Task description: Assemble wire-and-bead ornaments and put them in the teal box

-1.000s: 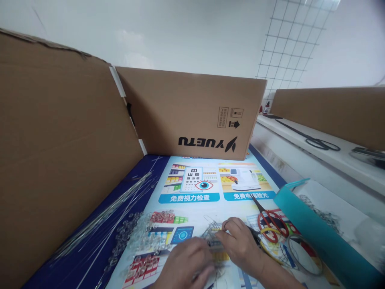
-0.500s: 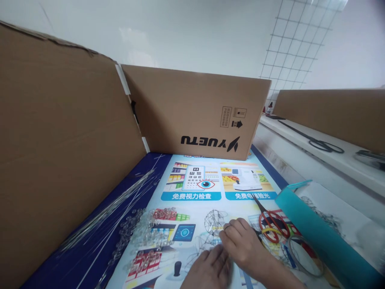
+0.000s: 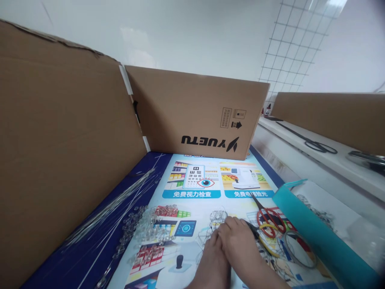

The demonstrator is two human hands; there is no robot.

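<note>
Over the printed poster point(image 3: 192, 204), my left hand point(image 3: 213, 257) and my right hand point(image 3: 239, 243) are pressed together at the fingertips, closed on something I cannot make out. Thin bent wire point(image 3: 218, 216) lies in a loose tangle just beyond and left of the fingers. Clear beads point(image 3: 150, 226) are scattered to the left. Red-handled scissors point(image 3: 270, 220) lie right of my right hand, beside a yellow-handled tool point(image 3: 269, 243) and a wire ring point(image 3: 300, 249).
Straight wires point(image 3: 111, 208) lie on the blue cloth at left. Cardboard panels point(image 3: 192, 108) stand at the left and back. A teal box point(image 3: 325, 237) with wire pieces is at right. Black scissors point(image 3: 320, 146) rest on a white ledge point(image 3: 288, 132).
My left hand has moved up and turned more upright, its fingers now against my right hand's. The wire tangle has shifted slightly right, and the view has moved a little.
</note>
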